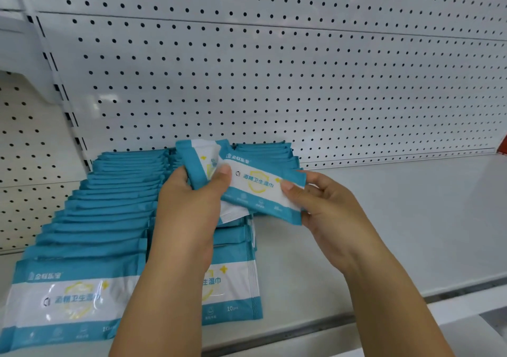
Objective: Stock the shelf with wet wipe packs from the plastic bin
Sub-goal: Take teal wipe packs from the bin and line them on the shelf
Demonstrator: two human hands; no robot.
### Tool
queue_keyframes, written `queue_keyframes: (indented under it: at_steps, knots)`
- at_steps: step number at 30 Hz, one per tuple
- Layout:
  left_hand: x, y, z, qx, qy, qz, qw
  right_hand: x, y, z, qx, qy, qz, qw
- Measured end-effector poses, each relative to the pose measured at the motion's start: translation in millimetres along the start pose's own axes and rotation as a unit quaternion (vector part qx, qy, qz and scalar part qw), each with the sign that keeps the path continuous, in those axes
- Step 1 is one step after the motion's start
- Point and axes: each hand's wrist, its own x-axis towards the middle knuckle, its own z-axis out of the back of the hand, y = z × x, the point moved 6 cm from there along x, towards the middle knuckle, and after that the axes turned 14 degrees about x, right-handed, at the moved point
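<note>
Head view: both hands are raised over the shelf (384, 219). The left hand (189, 205) grips a tilted wipe pack (199, 164); the right hand (326, 205) pinches a second pack (260, 189) by its right end. Two rows of packs (109, 205) lie beneath the left hand.

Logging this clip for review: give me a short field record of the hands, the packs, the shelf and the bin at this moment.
left hand: grips tilted pack, thumb on front pack
right hand: pinches the front pack's right end, label facing up
stocked: two overlapping rows lying on the shelf, left row and second row, the latter partly hidden by the left arm
backing: white pegboard back
bin: not in view
</note>
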Motion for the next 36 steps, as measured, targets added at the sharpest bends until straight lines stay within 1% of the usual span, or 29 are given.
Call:
queue_keyframes:
  at_steps: [1,3,5,7,10,13,15,19,21,25,28,33,36]
  knots:
    - [0,0,-1,0.011,0.004,-0.008,1.000,1,1,2,0.021,-0.007,-0.005,1.000]
    - [-2,1,-3,0.019,0.009,-0.016,1.000,-1,-1,0,0.044,0.010,-0.033,0.998]
    - [-2,2,-7,0.016,0.017,-0.018,1.000,-3,-4,-4,0.025,0.040,-0.051,0.998]
    - [-2,2,-9,0.013,0.018,-0.020,1.000,-4,-3,-4,0.010,0.043,-0.039,0.998]
    - [-1,3,-7,0.013,0.007,-0.028,1.000,-1,3,7,0.040,0.012,-0.031,0.999]
    - [-1,4,-2,0.009,-0.014,-0.025,1.000,4,5,28,0.049,-0.046,-0.023,0.997]
    - [0,4,1,0.005,-0.020,-0.018,1.000,7,9,43,0.015,-0.086,0.008,0.996]
    - [0,3,4,-0.001,-0.025,-0.013,1.000,12,17,67,-0.109,-0.141,0.064,0.982]
    - [-1,2,4,-0.008,-0.024,-0.013,1.000,15,16,74,-0.161,-0.140,0.064,0.975]
    - [-1,1,4,-0.021,-0.026,-0.010,0.999,24,9,69,-0.242,-0.104,0.043,0.964]
    - [-1,0,4,-0.018,-0.022,-0.015,0.999,32,6,59,-0.293,-0.083,0.050,0.951]
    - [-1,-1,2,-0.009,-0.006,-0.020,1.000,36,3,49,-0.367,-0.086,0.091,0.922]
    - [-1,-1,1,0.001,0.004,-0.021,1.000,37,2,48,-0.412,-0.110,0.106,0.898]
